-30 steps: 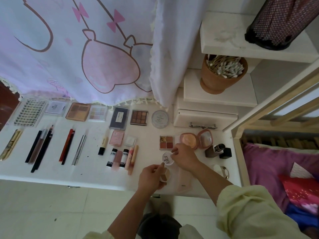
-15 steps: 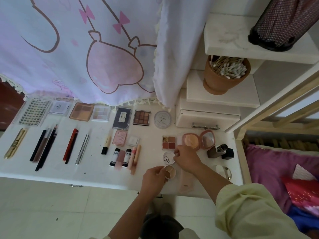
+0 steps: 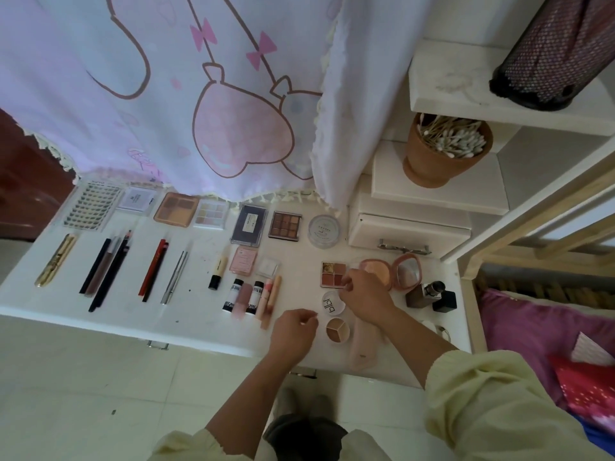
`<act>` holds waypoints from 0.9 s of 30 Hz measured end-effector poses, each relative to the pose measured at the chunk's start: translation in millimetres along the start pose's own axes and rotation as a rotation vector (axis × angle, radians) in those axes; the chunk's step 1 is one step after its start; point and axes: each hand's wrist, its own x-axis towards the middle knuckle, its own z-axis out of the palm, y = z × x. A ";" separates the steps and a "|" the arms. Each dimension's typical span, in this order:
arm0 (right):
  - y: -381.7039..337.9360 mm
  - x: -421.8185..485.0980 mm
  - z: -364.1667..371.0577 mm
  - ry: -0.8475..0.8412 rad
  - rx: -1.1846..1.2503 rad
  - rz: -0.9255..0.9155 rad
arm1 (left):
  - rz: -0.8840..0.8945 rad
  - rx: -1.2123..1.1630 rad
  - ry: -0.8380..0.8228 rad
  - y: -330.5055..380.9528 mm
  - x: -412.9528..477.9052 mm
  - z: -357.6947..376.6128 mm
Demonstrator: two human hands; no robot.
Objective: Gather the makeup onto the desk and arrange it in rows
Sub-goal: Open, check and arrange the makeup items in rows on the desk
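A small round three-colour concealer pot (image 3: 337,329) lies open on the white desk (image 3: 199,314), its clear printed lid (image 3: 331,302) flipped up behind it. My right hand (image 3: 364,296) reaches over the pot, and its curled fingertips pinch the lid's right edge. My left hand (image 3: 294,331) hovers just left of the pot, loosely curled and holding nothing. Palettes (image 3: 284,225) line the desk's back; pencils (image 3: 154,274) and tubes (image 3: 253,296) form a row in front.
A four-pan palette (image 3: 333,273), an open blush compact (image 3: 392,271) and a dark bottle (image 3: 429,292) sit right of my hands. A pink pouch (image 3: 364,344) lies under my right wrist. A cotton-swab pot (image 3: 444,149) stands on white boxes. A curtain (image 3: 199,94) overhangs the back.
My left hand has let go of the concealer pot and drawn back to the left. The pot now rests on the desk, and my right hand stays at its lid.
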 end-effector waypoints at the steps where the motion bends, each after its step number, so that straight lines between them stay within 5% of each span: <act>1: -5.7 -0.3 -0.9 0.008 0.010 -0.011 | 0.025 0.001 0.038 -0.4 -1.6 -7.1; 8: -44.6 -3.3 25.0 -0.054 0.171 -0.054 | 0.075 0.099 0.280 -34.9 -12.7 -56.3; 15: -82.3 -2.0 63.1 -0.101 0.239 0.085 | 0.051 0.367 0.197 -62.1 -1.2 -79.9; 27: -106.9 0.0 97.2 0.001 0.236 0.264 | 0.047 0.450 0.035 -71.4 14.2 -73.1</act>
